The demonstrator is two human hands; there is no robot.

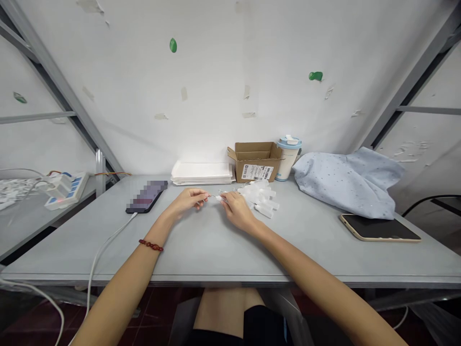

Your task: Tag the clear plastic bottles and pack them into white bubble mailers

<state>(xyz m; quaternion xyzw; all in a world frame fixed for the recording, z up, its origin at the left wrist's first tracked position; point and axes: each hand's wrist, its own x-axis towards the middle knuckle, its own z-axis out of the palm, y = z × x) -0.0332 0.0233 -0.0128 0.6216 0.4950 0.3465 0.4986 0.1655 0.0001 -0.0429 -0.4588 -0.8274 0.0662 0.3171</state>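
My left hand (189,201), with a red bead bracelet on its wrist, is closed in a pinch on one end of a thin wire-like piece (213,195). A short gap separates it from my right hand (238,210), whose fingers are closed on a small whitish plastic piece (219,198) where the thin piece meets it. My right fingers hide most of that plastic piece. Just right of this hand lies a loose pile of translucent white plastic tubes (264,209), several of them overlapping on the grey table (201,250).
Behind the hands are a stack of white sheets (201,173), an open cardboard box (257,166) and a lidded cup (288,161). A phone (149,197) with a white cable lies left. At right, blue cloth (345,178) partly covers another phone (378,227). A power strip (68,190) sits far left.
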